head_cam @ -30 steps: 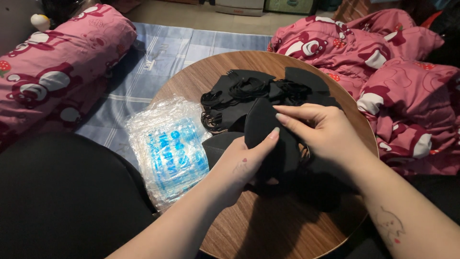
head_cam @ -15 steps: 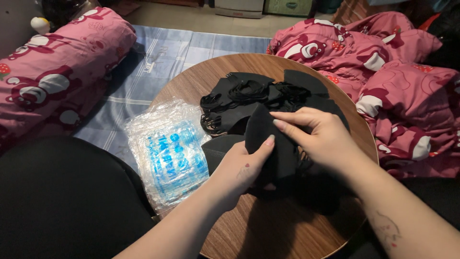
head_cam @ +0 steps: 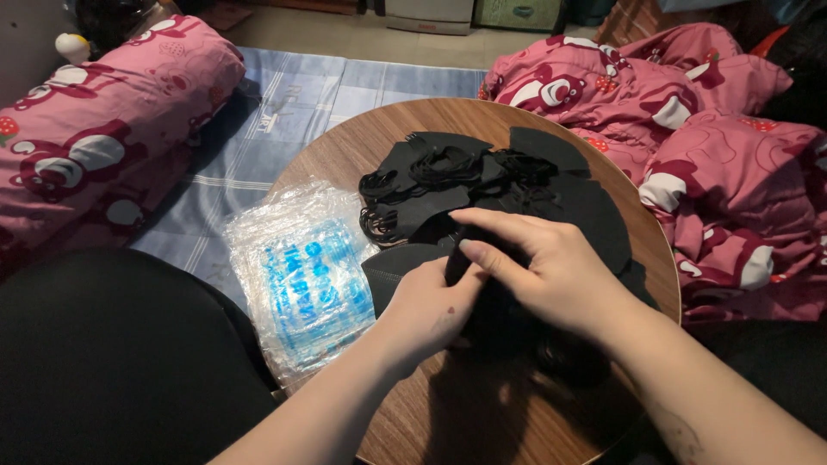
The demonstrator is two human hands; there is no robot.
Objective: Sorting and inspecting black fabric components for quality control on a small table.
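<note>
Round wooden table [head_cam: 362,146], left hand [head_cam: 426,314] and right hand [head_cam: 551,275] curled together, hands pinching a black mask [head_cam: 482,284]

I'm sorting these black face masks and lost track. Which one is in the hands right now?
The black mask nearest the person, pinched between left hand and right hand; the other masks lie untouched in the pile beyond.

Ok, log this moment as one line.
left hand: grips black mask | right hand: pinches same mask | black mask pile behind | clear plastic bags left
</note>
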